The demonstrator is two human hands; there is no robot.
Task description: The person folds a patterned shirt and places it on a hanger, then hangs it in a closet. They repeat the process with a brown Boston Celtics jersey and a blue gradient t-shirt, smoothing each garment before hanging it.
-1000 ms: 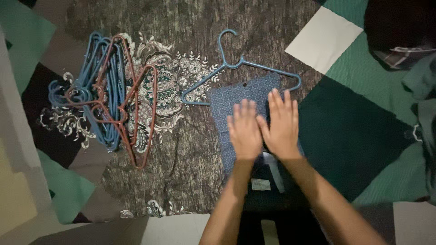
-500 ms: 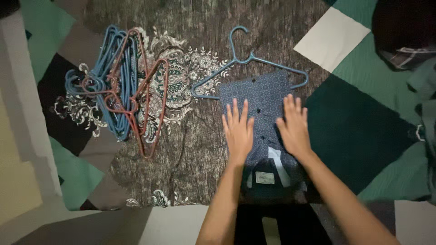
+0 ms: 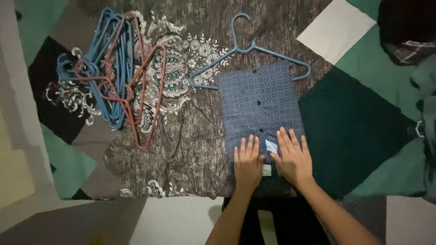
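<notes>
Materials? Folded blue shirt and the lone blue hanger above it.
Folded blue shirt: probably thin woven cotton-type cloth, matte, fine repeating print, dark buttons, lying flat.
Lone blue hanger: likely moulded plastic, with thin, uniformly coloured bars and a slight sheen.

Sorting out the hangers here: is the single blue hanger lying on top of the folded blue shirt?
No, the folded blue shirt lies over the single blue hanger, covering its lower bar, while both hands rest on the shirt's near end.

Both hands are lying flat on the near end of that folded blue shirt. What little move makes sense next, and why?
Probably fold the near end over, away from the person. The left hand and right hand press flat on the collar end of the shirt, which lies smooth and long, its far edge over the blue hanger. That is only a guess.
</notes>
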